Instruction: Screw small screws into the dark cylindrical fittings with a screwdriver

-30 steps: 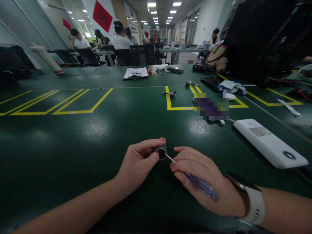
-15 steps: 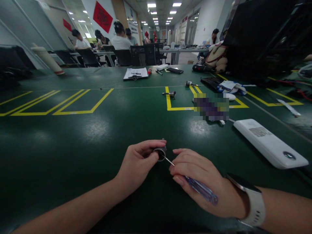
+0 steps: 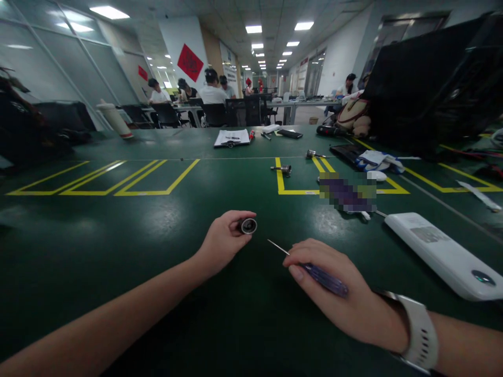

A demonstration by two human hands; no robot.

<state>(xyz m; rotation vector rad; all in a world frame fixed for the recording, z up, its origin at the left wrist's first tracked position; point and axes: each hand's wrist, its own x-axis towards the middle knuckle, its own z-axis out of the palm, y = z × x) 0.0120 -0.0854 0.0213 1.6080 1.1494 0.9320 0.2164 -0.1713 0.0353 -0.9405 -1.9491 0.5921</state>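
Between the thumb and fingers of my left hand (image 3: pixel 226 238) is a small round metal part (image 3: pixel 249 226), its hollow open end turned toward me. My right hand (image 3: pixel 330 285) is closed around a screwdriver with a clear purple handle (image 3: pixel 326 280). The thin shaft (image 3: pixel 278 246) points up and left, its tip a short way from the metal part and not touching it. Two similar metal parts lie farther off on the green table: one (image 3: pixel 286 169) by the yellow tape and another (image 3: pixel 311 154) behind it.
A white power bank (image 3: pixel 440 251) lies at the right, cabled to a pixelated item (image 3: pixel 346 192). Behind are a cloth (image 3: pixel 379 159), a clipboard (image 3: pixel 231 137) and a black phone (image 3: pixel 290 134). A pale bottle (image 3: pixel 115 119) stands back left. People sit at far tables.
The screwdriver tip has come out of the metal part, and my hands are farther apart. My left hand has turned the part's opening toward me. The camera view has tilted up.
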